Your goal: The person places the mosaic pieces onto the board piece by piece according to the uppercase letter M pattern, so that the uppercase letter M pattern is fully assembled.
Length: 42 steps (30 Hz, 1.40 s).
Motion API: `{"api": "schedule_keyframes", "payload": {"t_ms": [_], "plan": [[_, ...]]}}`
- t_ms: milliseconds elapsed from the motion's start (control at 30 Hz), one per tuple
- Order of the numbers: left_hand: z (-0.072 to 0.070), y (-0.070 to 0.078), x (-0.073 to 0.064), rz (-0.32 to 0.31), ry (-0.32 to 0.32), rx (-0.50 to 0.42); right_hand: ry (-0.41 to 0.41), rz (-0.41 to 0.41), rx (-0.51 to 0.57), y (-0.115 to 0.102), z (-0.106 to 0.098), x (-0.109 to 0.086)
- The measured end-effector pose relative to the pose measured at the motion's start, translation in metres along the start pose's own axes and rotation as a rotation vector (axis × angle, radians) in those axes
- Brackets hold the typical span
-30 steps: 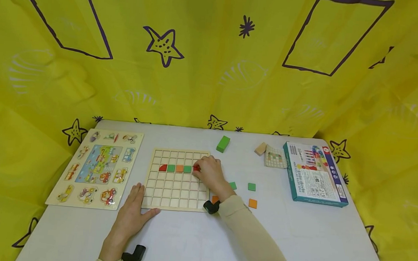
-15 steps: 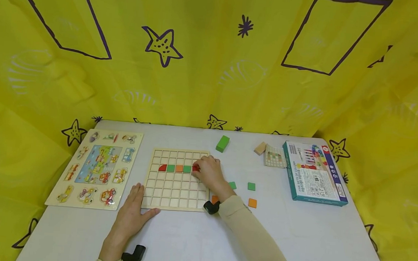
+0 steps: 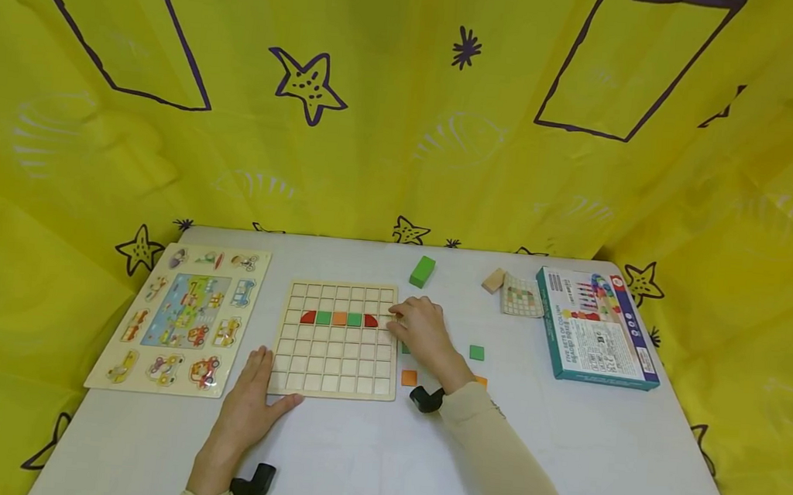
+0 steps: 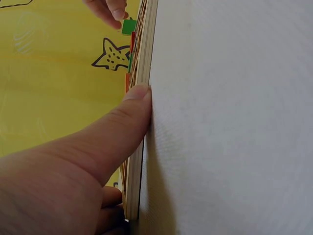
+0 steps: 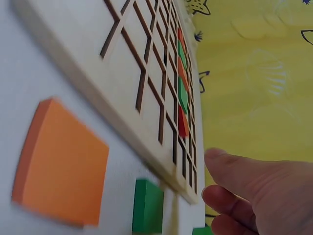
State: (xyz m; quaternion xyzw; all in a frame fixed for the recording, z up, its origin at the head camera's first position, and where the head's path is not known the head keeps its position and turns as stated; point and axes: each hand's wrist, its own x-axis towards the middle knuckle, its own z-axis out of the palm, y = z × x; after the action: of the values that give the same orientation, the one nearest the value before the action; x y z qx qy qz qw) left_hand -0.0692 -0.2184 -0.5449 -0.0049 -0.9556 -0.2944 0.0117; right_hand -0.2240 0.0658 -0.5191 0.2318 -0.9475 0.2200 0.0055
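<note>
The left hand (image 3: 247,410) lies spread against the grid board (image 3: 333,367); the right hand (image 3: 424,335), thumb and fingers apart and seemingly empty, hovers with the tile row (image 3: 340,318) just to its left. Laying that row looks finished; the next move probably calls for pinching the orange tile (image 3: 409,377) beside the right wrist.

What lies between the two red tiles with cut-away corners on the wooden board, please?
The head view shows a green square tile, an orange square tile and another green square tile between the left red tile and right red tile.
</note>
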Motion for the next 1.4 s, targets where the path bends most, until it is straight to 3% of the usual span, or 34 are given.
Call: {"api": "schedule_keyframes", "payload": {"t_ms": [300,600,967,1400], "plan": [[0.001,-0.001,0.001,-0.006,-0.007,-0.005,-0.034,0.049,0.001,0.018,-0.014,-0.022],[0.001,-0.001,0.000,0.014,0.013,-0.001,-0.044,0.013,0.025,0.026,-0.016,-0.034],[-0.001,0.001,0.000,0.005,-0.002,0.008,-0.091,-0.021,-0.023,0.030,-0.010,-0.040],[0.000,0.001,0.000,0.002,-0.001,-0.001,-0.061,-0.041,-0.017,0.030,-0.003,-0.042]]}}
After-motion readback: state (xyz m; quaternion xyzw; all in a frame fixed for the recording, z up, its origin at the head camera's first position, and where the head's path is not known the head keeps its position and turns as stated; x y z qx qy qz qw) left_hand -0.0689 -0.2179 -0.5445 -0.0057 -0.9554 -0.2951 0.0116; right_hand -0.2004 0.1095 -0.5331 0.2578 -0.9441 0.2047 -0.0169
